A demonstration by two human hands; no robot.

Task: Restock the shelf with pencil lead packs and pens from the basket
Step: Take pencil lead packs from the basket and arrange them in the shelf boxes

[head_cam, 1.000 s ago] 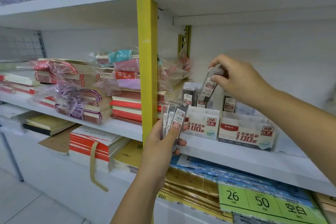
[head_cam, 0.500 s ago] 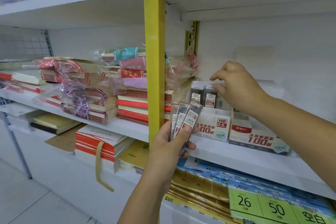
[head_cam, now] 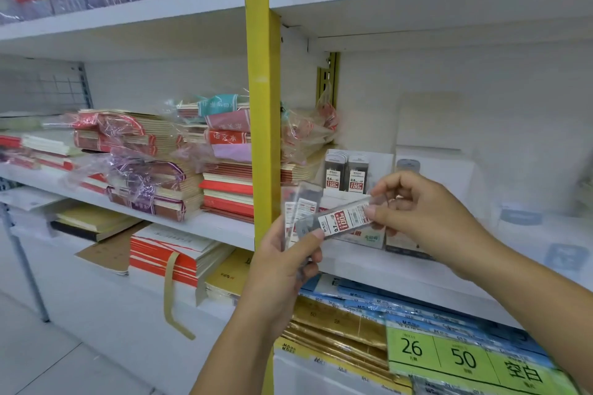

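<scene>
Brings the right hand [head_cam: 423, 221] back from the display box [head_cam: 369, 237], after the placing of a pack there half a second ago, to the left hand [head_cam: 282, 269] just in front of the front edge of the shelf [head_cam: 369, 263]. Pinches with the right fingers [head_cam: 372, 212] one end of a pencil lead pack [head_cam: 340, 218] marked 0.7 and lying crosswise, the other end pressed under the left thumb. Suggests one pack shelved and the next being drawn from the bunch, probably bound for the right-hand box [head_cam: 404, 245]. Curls the left fingers round the remaining packs [head_cam: 303, 207], held upright. Counts three packs in hand: the crosswise one plus two upright behind. Counts two display boxes near the front edge, both half hidden by the hands. Shows two front packs [head_cam: 335, 171] standing in the left box, with further edges behind the first, number unclear, and one grey cap [head_cam: 407, 166] behind the right box. Shows no basket and no pens.
</scene>
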